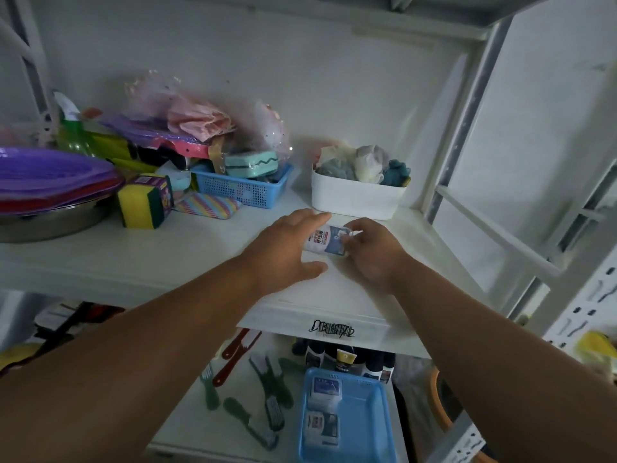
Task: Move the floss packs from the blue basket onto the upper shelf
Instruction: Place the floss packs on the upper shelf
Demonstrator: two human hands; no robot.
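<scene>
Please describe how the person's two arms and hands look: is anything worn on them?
Both forearms are bare, with no sleeves in view. The left hand and right hand wear no gloves. No watch, bracelet or ring is visible on the wrists or fingers, though the picture is dim.

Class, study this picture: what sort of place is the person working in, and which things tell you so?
Probably a household-goods storeroom or shop shelving: white metal shelving holds sponges, stacked plastic plates, and brushes lie loose below beside a blue basket.

Bare upper shelf (133, 262) front, white bin (354, 198) and small blue basket (243, 188) (both full) behind.
</scene>
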